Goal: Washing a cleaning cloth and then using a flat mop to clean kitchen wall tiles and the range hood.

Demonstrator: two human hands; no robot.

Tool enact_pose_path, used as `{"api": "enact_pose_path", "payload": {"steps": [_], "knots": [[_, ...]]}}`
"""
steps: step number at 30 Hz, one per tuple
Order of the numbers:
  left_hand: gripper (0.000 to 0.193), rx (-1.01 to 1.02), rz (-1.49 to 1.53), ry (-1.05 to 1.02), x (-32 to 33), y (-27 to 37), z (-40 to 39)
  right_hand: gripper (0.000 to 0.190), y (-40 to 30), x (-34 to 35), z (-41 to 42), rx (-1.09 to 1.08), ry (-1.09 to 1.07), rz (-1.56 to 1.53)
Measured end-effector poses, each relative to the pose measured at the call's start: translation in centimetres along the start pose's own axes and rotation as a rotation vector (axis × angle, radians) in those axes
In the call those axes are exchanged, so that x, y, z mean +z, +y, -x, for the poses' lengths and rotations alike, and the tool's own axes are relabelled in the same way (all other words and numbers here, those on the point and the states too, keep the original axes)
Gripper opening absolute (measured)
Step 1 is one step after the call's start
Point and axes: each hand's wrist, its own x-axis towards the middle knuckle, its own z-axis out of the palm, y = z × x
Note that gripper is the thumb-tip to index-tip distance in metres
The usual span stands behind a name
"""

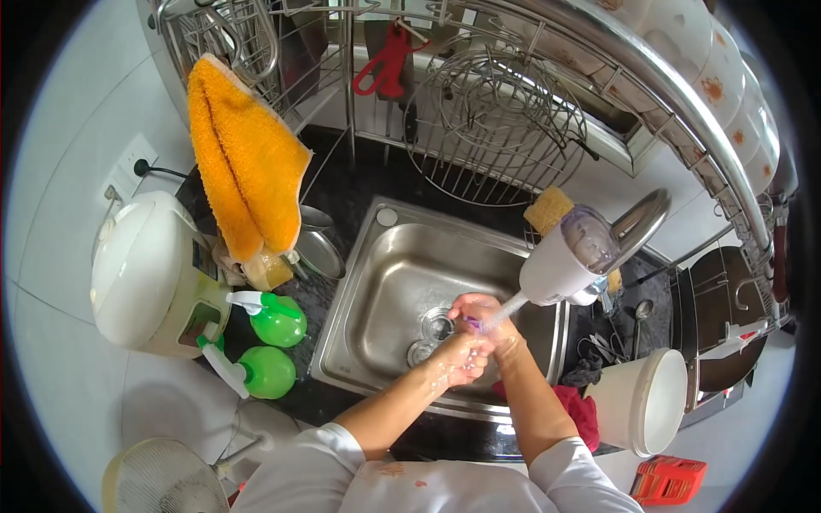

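Observation:
My left hand [457,358] and my right hand [497,327] are wet and close together over the stainless steel sink [397,282]. A small purple thing [473,322] shows between them; which hand grips it, and what it is, I cannot tell. Water runs onto my hands from the white tap filter [557,266], fitted on the spout of the curved metal faucet [643,221]. The drain [439,326] lies just left of my right hand, at the bottom of the sink.
Two green spray bottles [279,320] and a white rice cooker [144,276] stand at the left. An orange towel [247,160] hangs from the wire rack. A yellow sponge [549,210] is behind the tap. At the right are a red cloth [578,410] and a white bucket [625,397].

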Motion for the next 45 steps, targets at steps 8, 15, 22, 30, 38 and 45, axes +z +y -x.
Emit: {"api": "enact_pose_path", "payload": {"steps": [8, 15, 22, 30, 38, 45], "knots": [[0.028, 0.551, -1.478, 0.804, 0.2, -0.1, -0.2, 0.019, 4.1, 0.8, -1.7, -0.182, 0.727, -0.272], [0.020, 0.289, -0.496, 0.412, 1.0, 1.2, -2.6, 0.056, 2.7, -4.7, -0.9, -0.161, 0.377, -0.191], [0.024, 0.209, 0.545, -0.264, 6.4, 1.6, -3.5, 0.054, 3.8, -1.1, -0.7, -0.277, -0.127, -0.800], [0.023, 0.057, 0.838, -0.756, 5.7, -1.4, 1.2, 0.067, 3.8, 1.7, -0.3, -0.444, -0.261, -1.120], [0.012, -0.021, 0.046, -0.030, 3.9, 1.1, 2.2, 0.039, -1.1, 0.3, 0.4, -0.137, -0.182, -0.476], [0.028, 0.566, -0.557, 0.552, 1.3, 0.3, -1.9, 0.020, 0.1, 1.6, -1.8, -0.133, 0.420, -0.118]]}}
